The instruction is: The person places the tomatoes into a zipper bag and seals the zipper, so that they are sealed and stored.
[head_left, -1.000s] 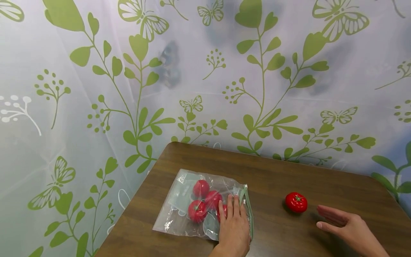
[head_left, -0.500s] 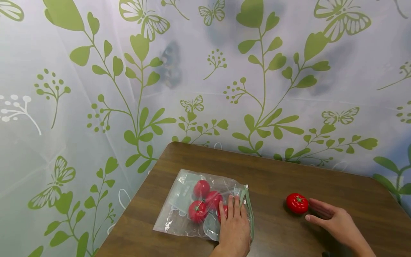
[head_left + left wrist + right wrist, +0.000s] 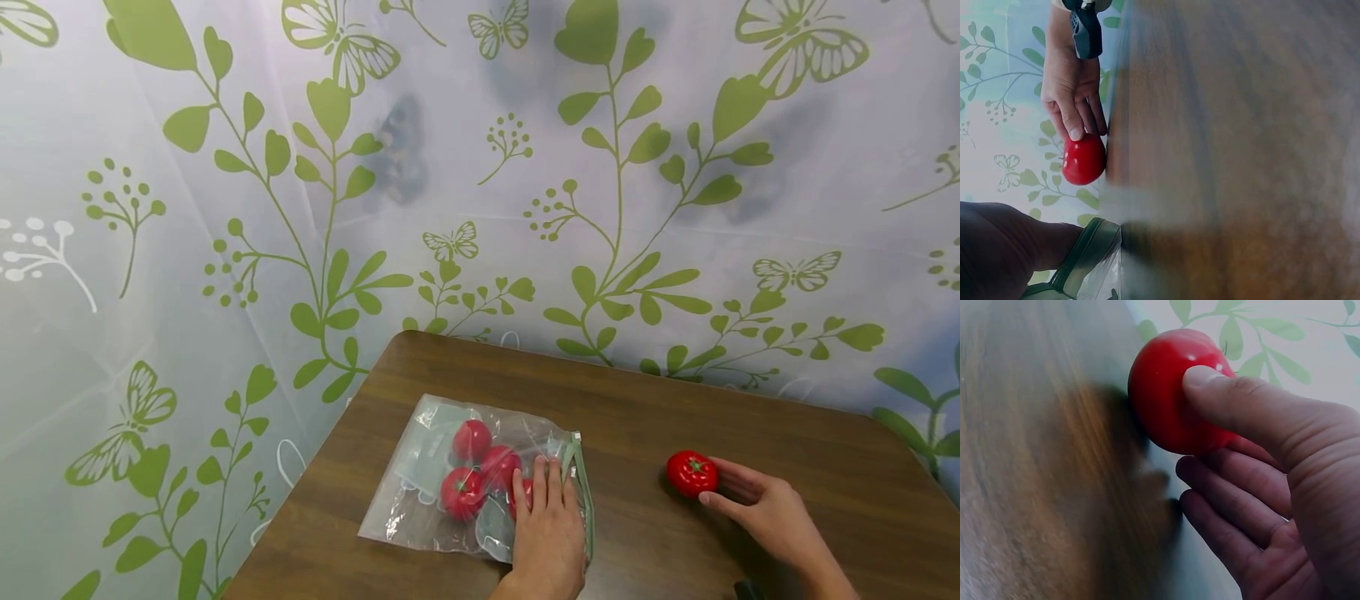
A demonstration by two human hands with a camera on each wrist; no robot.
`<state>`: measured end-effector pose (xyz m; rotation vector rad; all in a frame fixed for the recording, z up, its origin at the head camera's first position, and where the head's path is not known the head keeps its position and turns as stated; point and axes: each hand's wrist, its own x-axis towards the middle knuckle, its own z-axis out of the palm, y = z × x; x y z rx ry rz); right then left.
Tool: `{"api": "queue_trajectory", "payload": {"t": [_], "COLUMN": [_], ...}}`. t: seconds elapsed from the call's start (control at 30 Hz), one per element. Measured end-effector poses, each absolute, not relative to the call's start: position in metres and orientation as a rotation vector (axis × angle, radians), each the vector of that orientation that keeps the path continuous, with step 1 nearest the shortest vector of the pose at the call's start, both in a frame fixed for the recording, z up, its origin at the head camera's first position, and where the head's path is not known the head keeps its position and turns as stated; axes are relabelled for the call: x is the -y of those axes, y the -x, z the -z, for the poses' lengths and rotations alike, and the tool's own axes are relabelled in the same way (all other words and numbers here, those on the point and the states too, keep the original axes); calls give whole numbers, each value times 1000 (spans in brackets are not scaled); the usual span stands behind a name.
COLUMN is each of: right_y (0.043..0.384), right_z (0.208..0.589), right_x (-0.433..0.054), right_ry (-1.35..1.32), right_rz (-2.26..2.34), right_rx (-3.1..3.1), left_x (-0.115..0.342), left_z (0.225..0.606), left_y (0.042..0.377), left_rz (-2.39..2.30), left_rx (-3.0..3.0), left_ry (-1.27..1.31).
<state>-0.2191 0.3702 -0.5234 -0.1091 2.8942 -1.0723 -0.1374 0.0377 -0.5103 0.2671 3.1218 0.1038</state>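
Observation:
A loose red tomato (image 3: 692, 473) with a green stem mark rests on the table at the right. My right hand (image 3: 776, 512) holds it from its right side, thumb in front and fingers behind; the right wrist view shows the thumb (image 3: 1235, 400) pressed on the skin of the tomato (image 3: 1160, 394). On the left lies a clear zip bag (image 3: 405, 517) with a green zipper edge and several red tomatoes (image 3: 462, 492) inside. My left hand (image 3: 547, 533) rests flat on the bag near its zipper end, fingers straight, partly covering one tomato.
The brown wooden table (image 3: 630, 408) has a rounded far corner behind the bag. Behind it hangs a pale curtain (image 3: 465, 183) with green leaves and butterflies. A dark device (image 3: 1087, 31) sits at the right wrist in the left wrist view.
My right hand has moved left to the loose tomato, and its thumb and fingers have closed on it. The left hand and the bag have stayed in place.

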Motion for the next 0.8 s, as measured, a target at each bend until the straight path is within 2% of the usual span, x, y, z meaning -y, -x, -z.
{"api": "queue_trajectory", "payload": {"t": [0.5,0.8], "right_y": [215,199], "right_z": [522,516], "right_x": [-365,-358], "right_ry": [107,171], "right_rz": [1055,1087], "right_rx": [-2916,-2892], "left_x": [-37,-38], "left_z": [511,511], "left_y": [136,136], "left_rz": [-129,-136], "left_rx": [-3119,-3113], "left_ry": [-278,-283]}}
